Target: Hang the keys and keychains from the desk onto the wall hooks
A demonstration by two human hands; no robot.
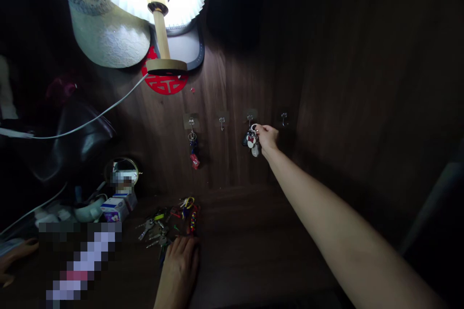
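Note:
My right hand (267, 137) reaches out to the wall and pinches a key ring (254, 127) at the third hook (250, 117) from the left. From the ring hang a white mouse-head charm with a red bow (251, 141), a dark fob and a pale grey piece. Whether the ring sits on the hook cannot be made out. My left hand (181, 253) lies palm down on the table with its fingers slightly bent. Just beyond its fingertips lie several loose keys (159, 234), a yellow ring and a beaded strap (193, 219).
Keys with a red tag (195, 161) hang on the leftmost hook. The second hook (222, 121) and far-right hook (284, 117) carry nothing. A lit lamp (161, 34) is above left, its white cable (108, 106) trailing left. A round mirror (125, 169) and small box (115, 206) stand at left.

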